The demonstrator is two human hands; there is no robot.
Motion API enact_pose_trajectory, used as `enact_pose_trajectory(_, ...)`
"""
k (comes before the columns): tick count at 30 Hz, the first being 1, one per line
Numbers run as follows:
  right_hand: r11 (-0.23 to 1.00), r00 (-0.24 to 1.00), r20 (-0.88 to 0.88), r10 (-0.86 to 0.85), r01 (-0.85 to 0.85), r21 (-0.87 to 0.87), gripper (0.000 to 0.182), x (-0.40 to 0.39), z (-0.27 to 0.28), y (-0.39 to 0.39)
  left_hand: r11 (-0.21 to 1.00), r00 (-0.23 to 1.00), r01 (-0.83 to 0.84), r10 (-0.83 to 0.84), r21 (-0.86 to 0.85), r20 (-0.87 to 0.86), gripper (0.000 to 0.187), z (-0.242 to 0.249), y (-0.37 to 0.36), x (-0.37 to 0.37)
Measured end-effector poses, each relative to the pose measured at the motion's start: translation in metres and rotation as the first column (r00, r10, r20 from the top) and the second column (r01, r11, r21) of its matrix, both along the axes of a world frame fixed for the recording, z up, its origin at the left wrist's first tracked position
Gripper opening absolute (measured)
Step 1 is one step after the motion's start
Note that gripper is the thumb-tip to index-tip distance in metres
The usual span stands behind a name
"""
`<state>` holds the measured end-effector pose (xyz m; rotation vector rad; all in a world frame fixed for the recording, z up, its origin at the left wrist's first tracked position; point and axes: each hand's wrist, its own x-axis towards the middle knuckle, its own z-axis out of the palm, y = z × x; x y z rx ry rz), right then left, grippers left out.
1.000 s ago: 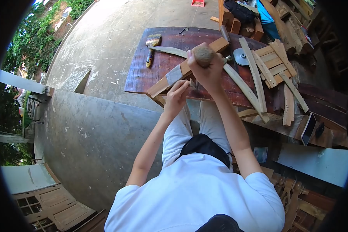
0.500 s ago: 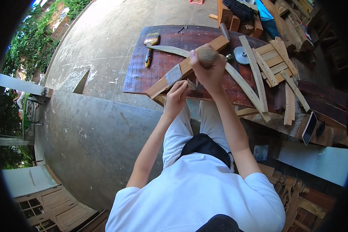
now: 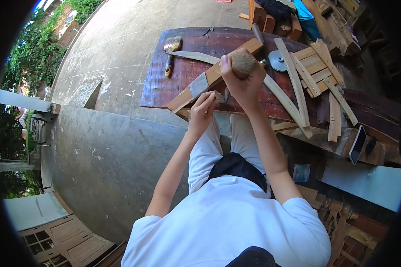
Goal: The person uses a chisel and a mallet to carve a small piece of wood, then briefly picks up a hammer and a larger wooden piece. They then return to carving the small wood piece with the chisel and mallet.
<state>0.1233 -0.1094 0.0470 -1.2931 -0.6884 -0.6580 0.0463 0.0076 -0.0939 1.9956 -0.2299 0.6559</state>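
My right hand (image 3: 243, 86) is closed around a tool with a thick wooden handle (image 3: 245, 64), its rounded butt facing up at me. Below that fist a narrow greyish part (image 3: 227, 95) shows, and the rest of the tool is hidden. Close by, my left hand (image 3: 202, 111) pinches a small piece of wood (image 3: 218, 97) at the table's near edge. A long wooden beam (image 3: 180, 100) with a grey patch (image 3: 198, 86) around it lies diagonally beyond both hands. Behind my right hand passes a thin curved wood strip (image 3: 280, 99).
The reddish-brown table (image 3: 155, 89) carries a paintbrush (image 3: 168, 64) on its left. To the right lie a round metal disc (image 3: 276, 61), wood strips (image 3: 296, 84) and a slatted wooden piece (image 3: 316, 69). A phone (image 3: 357, 144) rests at the far right. Wooden blocks (image 3: 268, 23) stand behind.
My right hand has shifted slightly to the right, and the handle's butt shows a little more from above. My left hand stays almost where it was, still pinching the small piece.
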Motion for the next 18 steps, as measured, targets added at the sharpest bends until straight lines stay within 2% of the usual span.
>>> enact_pose_trajectory(3,0.995,1.000,0.006,-0.019,0.019,-0.095,0.012,0.005,-0.011,0.003,1.000,0.999,0.007,-0.008,0.020,0.048,0.023,0.004,-0.001,0.004)
enact_pose_trajectory(7,0.995,0.999,-0.026,-0.047,0.045,-0.092,0.013,0.006,-0.007,-0.002,1.000,0.999,-0.013,0.012,0.021,0.032,0.023,0.004,-0.002,0.001)
enact_pose_trajectory(9,1.000,0.998,-0.070,0.010,-0.008,0.026,0.012,0.002,-0.004,-0.003,0.999,0.999,-0.031,0.029,0.037,0.043,0.023,0.003,-0.004,0.001)
enact_pose_trajectory(10,1.000,0.997,-0.077,0.009,-0.007,0.026,0.012,0.000,-0.007,-0.003,0.998,0.997,-0.041,0.038,0.039,0.062,0.024,0.000,-0.003,0.001)
enact_pose_trajectory(12,0.996,0.999,-0.001,-0.041,0.041,-0.084,0.012,0.001,-0.010,0.000,0.998,0.995,-0.043,0.039,0.042,0.094,0.024,0.002,-0.004,0.003)
enact_pose_trajectory(15,0.997,0.999,0.027,-0.043,0.045,-0.069,0.013,0.006,-0.013,0.002,0.992,0.992,-0.064,0.052,0.107,0.116,0.023,0.007,-0.003,0.003)
enact_pose_trajectory(17,0.998,0.998,0.044,-0.045,0.047,-0.042,0.013,0.001,-0.004,0.001,0.999,0.999,-0.045,0.045,0.017,0.000,0.023,0.003,-0.004,-0.002)
enact_pose_trajectory(18,0.998,0.997,0.056,-0.051,0.053,-0.033,0.013,-0.001,0.000,0.000,0.999,0.999,-0.046,0.046,0.017,-0.006,0.023,0.002,-0.004,-0.003)
